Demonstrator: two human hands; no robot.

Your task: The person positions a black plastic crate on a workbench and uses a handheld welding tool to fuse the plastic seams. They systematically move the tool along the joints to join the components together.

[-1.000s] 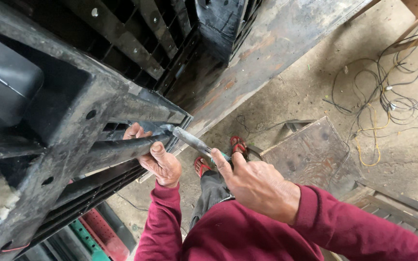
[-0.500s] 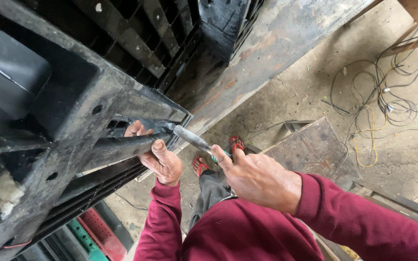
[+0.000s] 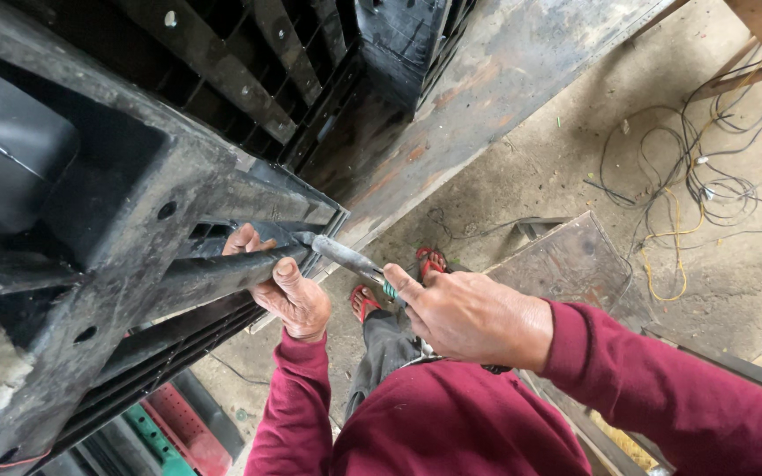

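Nothing much moves since before; both hands stay put. Left hand [image 3: 288, 295] stays wrapped around a black bar [image 3: 213, 275] of the big black pallet [image 3: 116, 176], thumb on top. Right hand [image 3: 469, 317] is closed around a tool [image 3: 350, 257] with a green grip. Its metal tip touches the pallet's corner, just beside the left hand. Red sandals [image 3: 429, 263] stand on the floor [image 3: 557, 159] below. Wires [image 3: 707, 185] lie well apart.
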